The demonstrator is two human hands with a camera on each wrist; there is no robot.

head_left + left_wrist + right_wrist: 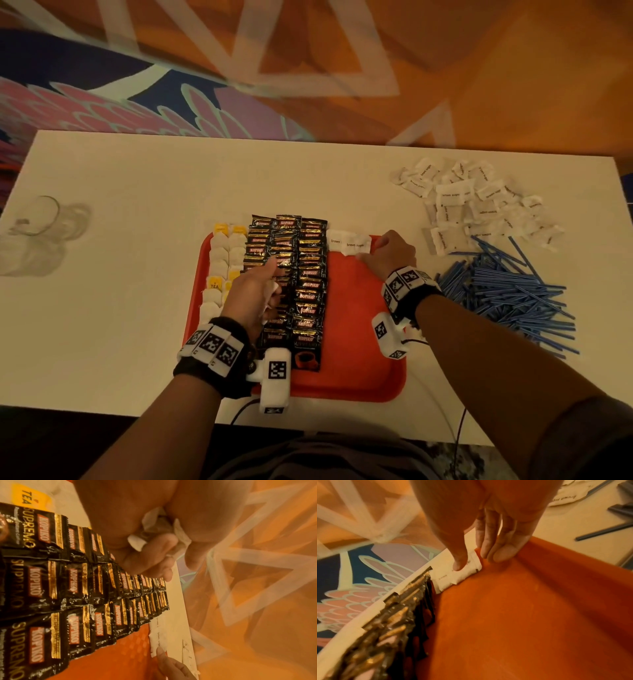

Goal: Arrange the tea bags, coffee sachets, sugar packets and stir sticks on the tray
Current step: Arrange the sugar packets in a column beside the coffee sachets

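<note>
A red tray [359,342] lies at the table's middle. Tea bags [219,267] fill its left side and black coffee sachets [308,284] stand in rows beside them. Two white sugar packets [349,243] lie along the tray's far edge. My right hand [387,251] rests there, its thumb [460,561] pressing on a sugar packet [467,569] and its fingers straight against the tray's corner. My left hand [263,287] hovers over the coffee sachets [77,588], curled round several white sugar packets [154,536].
A loose heap of sugar packets [472,202] lies at the table's far right, with a pile of blue stir sticks [507,291] in front of it. A clear glass [37,222] lies on its side at the left. Patterned carpet lies beyond the table.
</note>
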